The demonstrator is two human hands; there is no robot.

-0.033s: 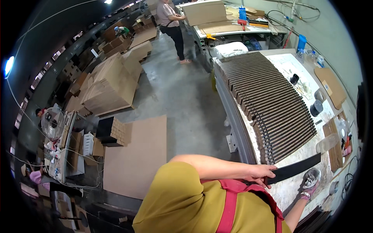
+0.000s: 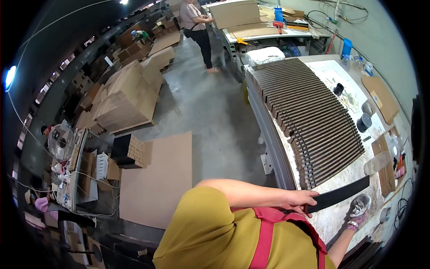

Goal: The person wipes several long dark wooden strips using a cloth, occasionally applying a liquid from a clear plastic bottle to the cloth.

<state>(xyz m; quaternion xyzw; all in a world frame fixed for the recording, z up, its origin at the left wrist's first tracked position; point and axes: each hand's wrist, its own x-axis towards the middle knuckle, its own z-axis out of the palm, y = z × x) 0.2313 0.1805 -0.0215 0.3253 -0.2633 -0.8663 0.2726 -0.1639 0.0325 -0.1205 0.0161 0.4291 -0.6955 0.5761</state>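
Note:
My left hand is closed on the left end of a long, flat black strip. The strip is held level over the white worktable, slightly curved to the lens. At the strip's right end, nearer to me, my right hand wears a stained pinkish glove. Its fingers are closed around what looks like a small clear cup with grey crumpled stuff inside. The hand and cup sit just below the strip, apart from it. Just beyond the strip lies a long row of dark narrow strips, set side by side.
Along the worktable's right side stand a dark jar, a clear bottle and a cardboard piece. More dark strips lie at the lower right. A brown sheet covers floor at left. Another person stands at the far bench.

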